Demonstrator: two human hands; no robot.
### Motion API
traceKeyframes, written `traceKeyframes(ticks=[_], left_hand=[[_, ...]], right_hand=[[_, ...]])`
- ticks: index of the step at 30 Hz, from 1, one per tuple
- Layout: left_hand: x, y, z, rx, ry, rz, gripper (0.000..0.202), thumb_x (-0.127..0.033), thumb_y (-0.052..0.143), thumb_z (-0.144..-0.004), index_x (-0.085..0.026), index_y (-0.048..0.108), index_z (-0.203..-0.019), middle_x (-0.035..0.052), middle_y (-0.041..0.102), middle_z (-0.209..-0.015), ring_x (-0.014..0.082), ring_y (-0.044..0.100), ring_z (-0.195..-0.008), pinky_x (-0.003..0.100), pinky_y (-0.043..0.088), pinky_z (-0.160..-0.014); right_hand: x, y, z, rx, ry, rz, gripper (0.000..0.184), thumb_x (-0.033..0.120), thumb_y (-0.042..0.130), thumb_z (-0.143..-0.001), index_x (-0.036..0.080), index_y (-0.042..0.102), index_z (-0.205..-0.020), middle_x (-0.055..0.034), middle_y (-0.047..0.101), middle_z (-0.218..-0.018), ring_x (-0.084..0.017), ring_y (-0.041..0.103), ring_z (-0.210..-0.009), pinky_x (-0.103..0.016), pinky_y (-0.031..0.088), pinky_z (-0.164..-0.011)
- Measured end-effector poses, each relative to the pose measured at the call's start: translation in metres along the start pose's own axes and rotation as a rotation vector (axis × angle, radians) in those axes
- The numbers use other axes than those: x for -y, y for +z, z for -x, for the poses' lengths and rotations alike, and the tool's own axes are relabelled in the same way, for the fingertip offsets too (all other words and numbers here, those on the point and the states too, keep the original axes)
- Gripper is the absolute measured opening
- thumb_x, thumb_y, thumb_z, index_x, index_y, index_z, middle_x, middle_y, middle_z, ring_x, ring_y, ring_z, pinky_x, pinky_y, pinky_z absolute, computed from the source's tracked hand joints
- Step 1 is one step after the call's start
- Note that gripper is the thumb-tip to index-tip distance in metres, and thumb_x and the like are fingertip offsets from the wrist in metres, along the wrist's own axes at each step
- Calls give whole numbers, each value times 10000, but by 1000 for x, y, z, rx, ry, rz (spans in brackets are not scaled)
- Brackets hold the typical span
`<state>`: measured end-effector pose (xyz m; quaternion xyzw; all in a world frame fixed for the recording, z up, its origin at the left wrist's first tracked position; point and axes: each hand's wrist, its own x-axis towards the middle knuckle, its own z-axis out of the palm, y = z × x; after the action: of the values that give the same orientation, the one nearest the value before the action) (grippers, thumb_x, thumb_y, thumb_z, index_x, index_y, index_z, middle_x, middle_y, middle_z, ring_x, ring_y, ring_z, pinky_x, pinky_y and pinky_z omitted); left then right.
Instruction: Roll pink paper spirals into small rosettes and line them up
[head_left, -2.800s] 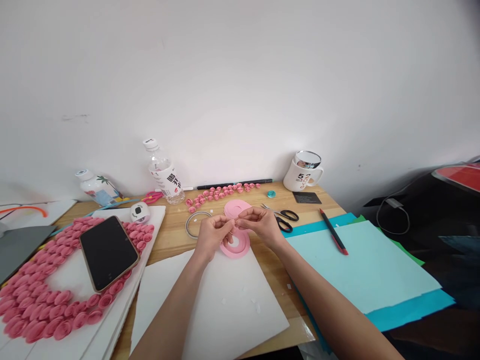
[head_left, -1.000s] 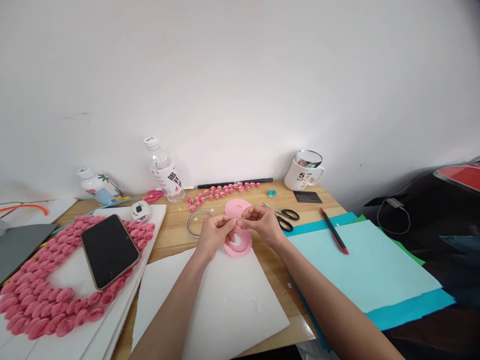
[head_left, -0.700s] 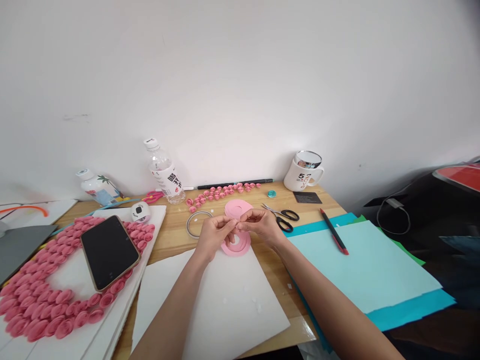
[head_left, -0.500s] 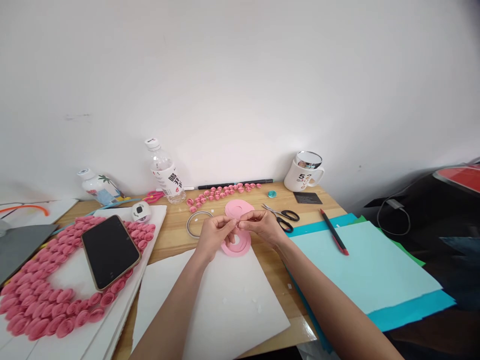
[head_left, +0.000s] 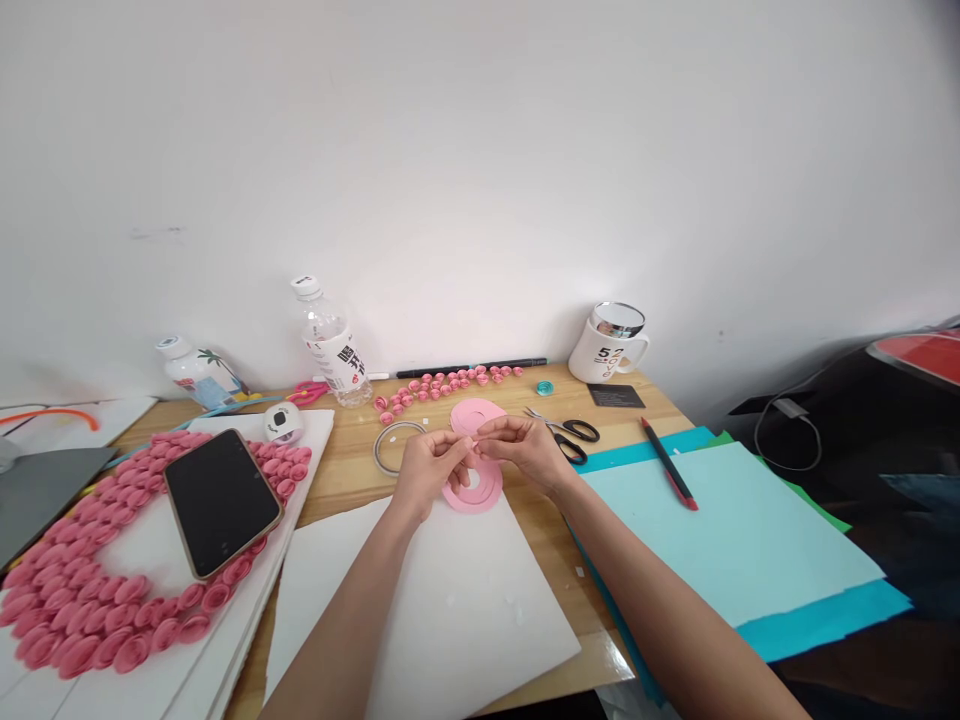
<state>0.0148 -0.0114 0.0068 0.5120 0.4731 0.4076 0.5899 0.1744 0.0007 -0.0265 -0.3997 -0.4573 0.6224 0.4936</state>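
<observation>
My left hand [head_left: 431, 472] and my right hand [head_left: 527, 450] meet above the table, thumbs and fingertips pinched together on a pink paper spiral [head_left: 478, 500]. Its curled strip shows just below my fingers, while the pinched end is mostly hidden by them. Directly behind my fingertips lies a round pink paper piece [head_left: 474, 408]; whether it joins the spiral cannot be made out. To the right of my right hand, scissors [head_left: 568, 438] with black handles lie partly spread. A roll of tape [head_left: 381, 455] lies beside my left hand.
Small rolled pink paper flowers [head_left: 442, 387] line the back, near a teal one [head_left: 544, 388]. A bottle [head_left: 336, 350] and mug [head_left: 609, 350] stand by the wall. Left, a phone [head_left: 223, 503] rests on a pink flower wreath [head_left: 97, 620]. Blue sheets [head_left: 735, 530] with a pen [head_left: 669, 465] lie right.
My fingertips shift very slightly around the pinched paper, the right fingers moving a little to the left. Everything else stays in place.
</observation>
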Motion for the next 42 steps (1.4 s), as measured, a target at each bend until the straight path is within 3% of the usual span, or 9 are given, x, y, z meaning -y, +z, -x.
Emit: traceKeyframes(ticks=[9,19,29,42], left_hand=[[0,-1,0,-9,2,10,232,-346,641,-664,-122,584,-649,33,615,-586,73,490,-397,186,380,-365],[1,-1,0,38,35,-16,239,-345,621,-693,-116,588,-631,26,599,-580,73,495,-407,185,387,-375],[2,0,0,36,20,-10,237,-338,627,-686,-117,585,-614,16,585,-560,70,496,-399,177,394,-367],[2,-1,0,24,7,-3,216,-325,624,-683,-118,587,-631,21,598,-572,72,504,-401,185,401,-376]], right_hand=[[-2,-1,0,-32,-14,21,280,274,780,-520,166,654,-746,-21,685,-670,-139,630,-606,-271,504,-621],[2,3,1,71,-85,58,188,289,750,-585,164,648,-681,5,650,-622,-114,591,-584,-265,470,-623],[0,-4,-1,56,-18,48,209,276,782,-527,165,686,-677,-7,669,-624,-131,608,-609,-282,476,-652],[4,-5,0,59,29,68,195,283,761,-556,174,702,-706,-32,690,-738,-149,620,-717,-300,473,-738]])
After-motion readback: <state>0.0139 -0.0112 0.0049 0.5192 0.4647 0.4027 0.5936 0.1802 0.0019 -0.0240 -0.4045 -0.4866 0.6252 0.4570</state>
